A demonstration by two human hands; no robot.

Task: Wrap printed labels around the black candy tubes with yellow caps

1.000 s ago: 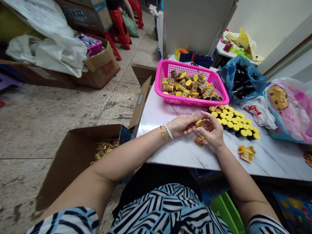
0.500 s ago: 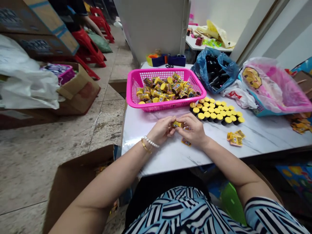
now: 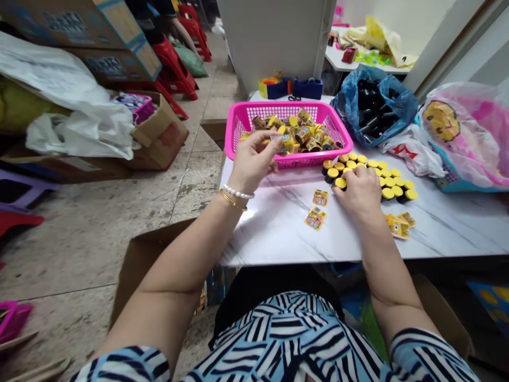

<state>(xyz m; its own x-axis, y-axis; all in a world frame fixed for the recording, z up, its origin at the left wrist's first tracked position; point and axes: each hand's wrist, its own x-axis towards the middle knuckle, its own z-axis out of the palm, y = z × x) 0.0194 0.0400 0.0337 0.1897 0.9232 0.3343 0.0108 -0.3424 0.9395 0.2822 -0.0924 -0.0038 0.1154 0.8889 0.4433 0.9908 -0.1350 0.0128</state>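
Moved: hands apart; left hand (image 3: 251, 162) now at basket (image 3: 306, 159), right hand (image 3: 360, 193) at pots (image 3: 409, 196) on counter (image 3: 278, 239). Left fingers narrowed, right fingers bunched; contents unclear. Pots: probably light, rigid, smooth; grasp sides, below lids (image 3: 373, 163).

Looks like a small workshop.
Stacked brown cardboard cartons (image 3: 107, 59), red plastic stools (image 3: 175, 69); marble-patterned white table (image 3: 274, 223) bearing pink perforated plastic basket (image 3: 310, 158) of yellow-wrapped cylinders (image 3: 304, 133).

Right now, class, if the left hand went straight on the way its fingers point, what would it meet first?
The left hand would probably meet the yellow-wrapped pieces in the pink basket first, though its height is unclear.
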